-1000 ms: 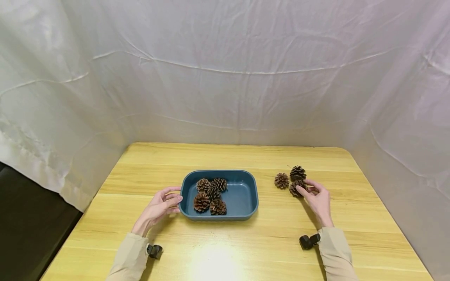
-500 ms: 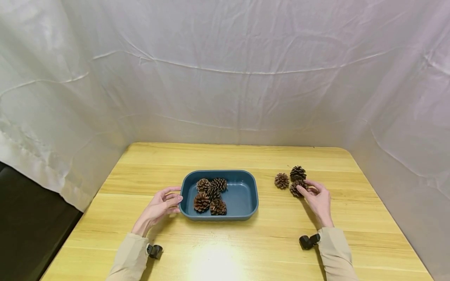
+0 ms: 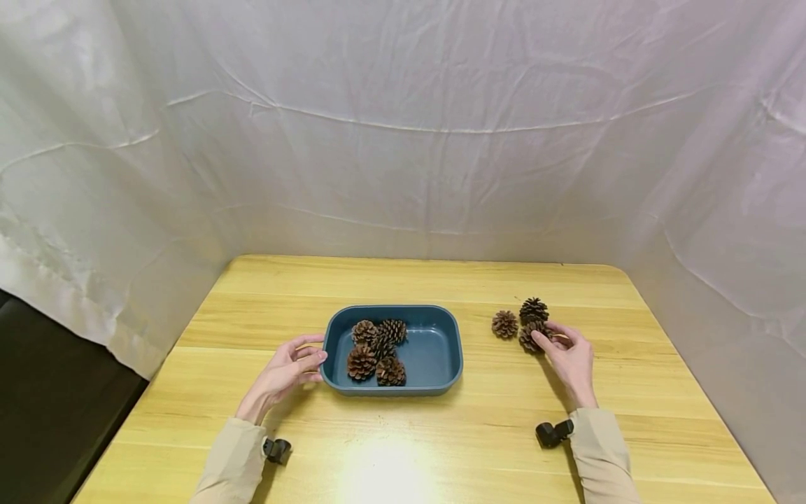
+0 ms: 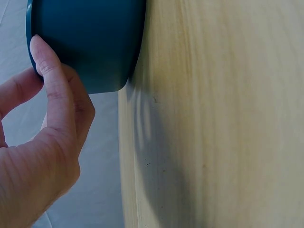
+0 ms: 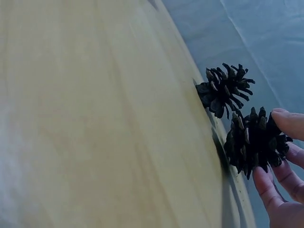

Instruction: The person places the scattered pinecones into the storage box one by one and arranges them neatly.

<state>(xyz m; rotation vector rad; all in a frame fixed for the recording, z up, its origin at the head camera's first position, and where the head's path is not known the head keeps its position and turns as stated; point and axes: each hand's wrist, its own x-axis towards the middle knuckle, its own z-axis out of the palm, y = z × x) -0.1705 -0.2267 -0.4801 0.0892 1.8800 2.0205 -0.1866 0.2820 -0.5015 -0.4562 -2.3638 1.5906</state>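
In the head view a dark blue rectangular dish (image 3: 434, 357) stands on the table, with several brown pine cones (image 3: 362, 362) bunched in its left half. My left hand (image 3: 280, 371) holds the dish's left end, thumb and fingers at the rim; the left wrist view shows the thumb (image 4: 50, 66) against it from close by. To the right of the dish, my right hand (image 3: 571, 360) pinches a pine cone (image 5: 251, 142) between thumb and fingers. A darker pine cone (image 3: 534, 310) sits just behind the held one, and a smaller pine cone (image 3: 504, 324) lies to its left.
The light wooden table (image 3: 390, 280) extends around the dish and cones. Pale cloth (image 3: 428, 175) hangs behind it and along both sides. Each sleeve carries a small black camera, such as the right wrist camera (image 3: 549, 435).
My right hand and the pine cone in it have shifted very slightly to the right. The left hand, the dish and the other cones stay in place.
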